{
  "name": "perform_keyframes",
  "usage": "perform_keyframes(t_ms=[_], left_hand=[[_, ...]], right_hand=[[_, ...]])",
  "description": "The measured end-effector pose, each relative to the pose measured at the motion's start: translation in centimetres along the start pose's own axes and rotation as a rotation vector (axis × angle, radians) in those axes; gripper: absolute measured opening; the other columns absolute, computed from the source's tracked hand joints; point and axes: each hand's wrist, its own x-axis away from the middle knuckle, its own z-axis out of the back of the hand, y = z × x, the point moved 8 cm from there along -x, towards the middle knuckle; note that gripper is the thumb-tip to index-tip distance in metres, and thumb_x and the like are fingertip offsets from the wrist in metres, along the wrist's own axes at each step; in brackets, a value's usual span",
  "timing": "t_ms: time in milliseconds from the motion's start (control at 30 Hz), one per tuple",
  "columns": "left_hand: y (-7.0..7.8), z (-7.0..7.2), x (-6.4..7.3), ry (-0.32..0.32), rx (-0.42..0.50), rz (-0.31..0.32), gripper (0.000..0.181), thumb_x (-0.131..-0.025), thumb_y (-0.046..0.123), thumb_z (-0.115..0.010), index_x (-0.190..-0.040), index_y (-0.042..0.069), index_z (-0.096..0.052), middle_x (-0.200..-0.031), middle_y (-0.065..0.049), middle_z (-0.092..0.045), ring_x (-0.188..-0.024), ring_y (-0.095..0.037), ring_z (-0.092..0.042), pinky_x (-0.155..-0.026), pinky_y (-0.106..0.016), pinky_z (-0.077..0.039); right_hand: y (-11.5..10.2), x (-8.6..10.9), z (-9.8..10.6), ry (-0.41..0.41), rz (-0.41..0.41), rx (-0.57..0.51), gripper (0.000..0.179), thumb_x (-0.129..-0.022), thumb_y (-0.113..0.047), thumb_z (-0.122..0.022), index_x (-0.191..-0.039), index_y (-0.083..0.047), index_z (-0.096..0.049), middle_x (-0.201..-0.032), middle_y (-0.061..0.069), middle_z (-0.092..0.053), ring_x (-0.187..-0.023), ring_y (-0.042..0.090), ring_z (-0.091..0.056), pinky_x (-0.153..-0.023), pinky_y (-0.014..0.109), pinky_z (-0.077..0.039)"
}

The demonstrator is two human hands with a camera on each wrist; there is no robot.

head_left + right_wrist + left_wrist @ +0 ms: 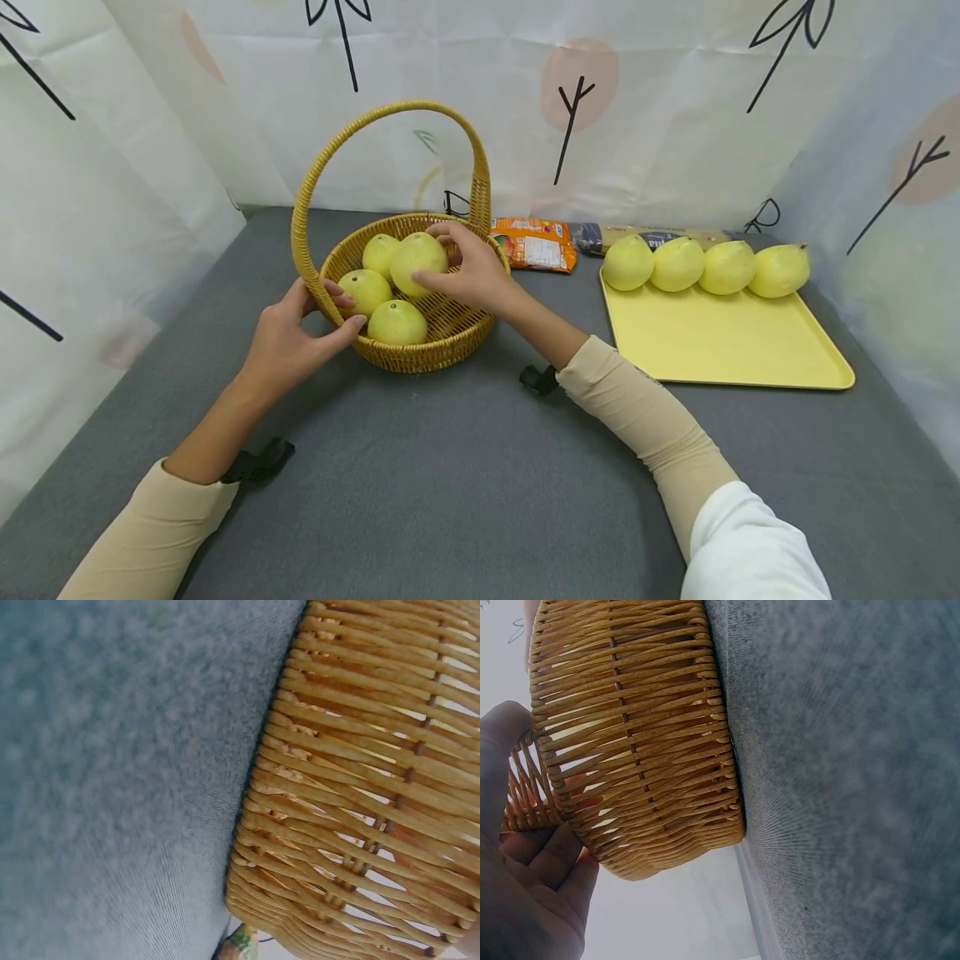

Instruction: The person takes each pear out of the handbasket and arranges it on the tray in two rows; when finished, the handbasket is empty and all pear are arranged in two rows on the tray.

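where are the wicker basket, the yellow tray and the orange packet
Wicker basket (667, 727): left wrist view, on its woven outer wall.
Yellow tray (727, 342): head view, on its bare flat surface.
Orange packet (542, 252): head view, on the pale label on its front.

Eight yellow-green fruits (397, 323), one basket (417, 360), one tray (727, 342), two packages (537, 246)

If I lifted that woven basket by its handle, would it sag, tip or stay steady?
The woven basket would probably stay stiff, since it stands round and upright without sagging. It might tilt, because the fruits inside sit mostly toward the left. Being round, they could roll.
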Motion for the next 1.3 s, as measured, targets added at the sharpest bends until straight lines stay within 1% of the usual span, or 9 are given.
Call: perform_keyframes(t_ms=[133, 367, 600, 867, 1067, 1200, 1300], left_hand=[[0.0, 0.0, -0.1, 0.000, 0.000, 0.003, 0.041, -0.081, 0.008, -0.082, -0.114, 0.002, -0.058, -0.100, -0.003, -0.072, -0.094, -0.018, -0.066, -0.087, -0.015, -0.045], [0.1, -0.1, -0.1, -0.004, 0.005, 0.005, 0.041, -0.081, 0.008, -0.083, -0.114, 0.002, -0.059, -0.100, -0.002, -0.072, -0.093, -0.017, -0.066, -0.086, -0.021, -0.048], [0.0, -0.1, -0.1, -0.002, 0.001, 0.002, 0.041, -0.081, 0.008, -0.083, -0.114, 0.002, -0.059, -0.100, -0.002, -0.072, -0.093, -0.017, -0.066, -0.086, -0.016, -0.046], [0.1, -0.1, -0.1, -0.001, 0.009, 0.006, 0.040, -0.082, 0.009, -0.082, -0.114, 0.003, -0.059, -0.099, -0.002, -0.072, -0.093, -0.015, -0.066, -0.086, -0.016, -0.046], [0.0, -0.1, -0.1, 0.000, 0.013, 0.006, 0.040, -0.081, 0.008, -0.082, -0.114, 0.002, -0.059, -0.100, -0.002, -0.071, -0.093, -0.016, -0.066, -0.086, -0.015, -0.046], [0.0, -0.1, -0.1, -0.001, 0.015, 0.001, 0.040, -0.082, 0.008, -0.082, -0.113, 0.001, -0.059, -0.100, -0.002, -0.071, -0.093, -0.018, -0.066, -0.086, -0.015, -0.046], [0.1, 0.0, -0.1, -0.001, 0.015, 0.000, 0.040, -0.082, 0.008, -0.082, -0.113, 0.002, -0.059, -0.100, -0.002, -0.071, -0.093, -0.018, -0.066, -0.086, -0.015, -0.046]], right_hand=[[-0.6, 0.7, 0.1, -0.011, 0.027, -0.014, 0.058, -0.086, -0.018, -0.080, -0.136, -0.008, -0.051, -0.133, 0.010, -0.055, -0.105, 0.026, -0.064, -0.077, 0.032, -0.057], [-1.9, 2.4, 0.9, -0.006, 0.067, -0.003, 0.059, -0.085, -0.017, -0.081, -0.136, -0.008, -0.052, -0.131, 0.010, -0.055, -0.105, 0.026, -0.064, -0.081, 0.033, -0.056], [-2.8, 4.2, 2.0, -0.014, 0.057, -0.044, 0.062, -0.084, -0.017, -0.082, -0.137, -0.009, -0.051, -0.134, 0.007, -0.052, -0.108, 0.027, -0.062, -0.077, 0.034, -0.058], [-3.4, 5.6, 3.9, 0.001, 0.069, -0.084, 0.060, -0.084, -0.014, -0.082, -0.136, -0.009, -0.053, -0.132, 0.006, -0.053, -0.105, 0.026, -0.062, -0.079, 0.037, -0.058], [-3.3, 6.7, 5.1, 0.005, 0.071, -0.125, 0.058, -0.084, -0.008, -0.081, -0.135, -0.006, -0.053, -0.132, 0.005, -0.052, -0.104, 0.026, -0.063, -0.079, 0.039, -0.058], [-3.0, 7.5, 5.9, 0.015, 0.056, -0.127, 0.058, -0.084, -0.006, -0.080, -0.136, -0.006, -0.052, -0.133, 0.006, -0.051, -0.107, 0.026, -0.063, -0.081, 0.041, -0.058], [-2.8, 8.2, 6.5, 0.018, 0.048, -0.104, 0.058, -0.085, -0.005, -0.079, -0.136, -0.005, -0.052, -0.134, 0.007, -0.050, -0.110, 0.027, -0.063, -0.082, 0.043, -0.058]])
